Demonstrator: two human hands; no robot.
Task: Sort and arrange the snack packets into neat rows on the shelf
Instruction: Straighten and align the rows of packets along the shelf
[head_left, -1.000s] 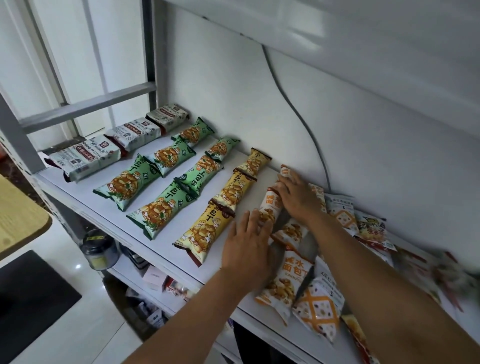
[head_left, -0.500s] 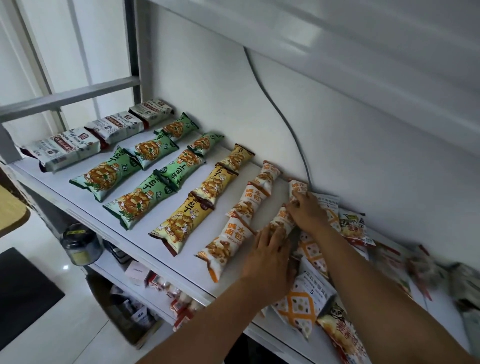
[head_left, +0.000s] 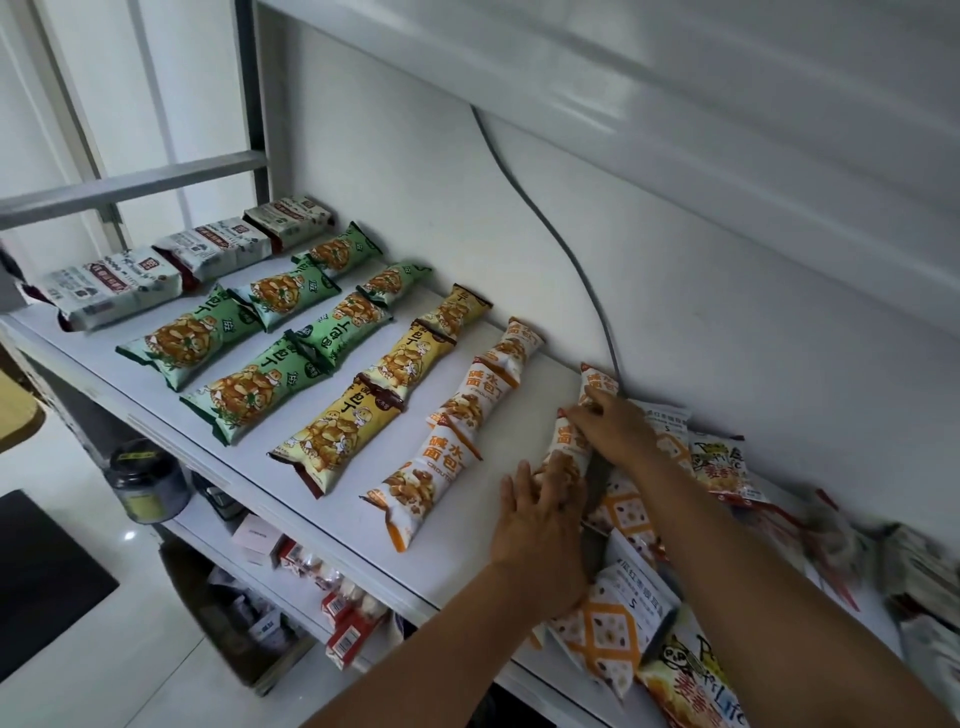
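Snack packets lie in rows on the white shelf (head_left: 332, 499): grey-white packets (head_left: 208, 249) at the far left, two rows of green packets (head_left: 244, 395), a yellow row (head_left: 358, 415), and a white-orange row (head_left: 457, 426). A second white-orange row (head_left: 569, 441) runs under my hands. My left hand (head_left: 540, 525) lies with straight fingers on its nearer packet. My right hand (head_left: 613, 431) rests on the farther packet, fingers slightly bent. Whether it grips is not visible.
A loose pile of packets (head_left: 639, 613) with diamond patterns and cartoon prints covers the shelf's right part. A grey cable (head_left: 545, 208) runs down the back wall. Below, a lower shelf holds small boxes (head_left: 254, 535), and a dark jar (head_left: 150, 483) stands at its left.
The white-orange row has come out from under my hands and lies free. Both hands moved right onto a new white-orange row beside the pile. The view has shifted right.
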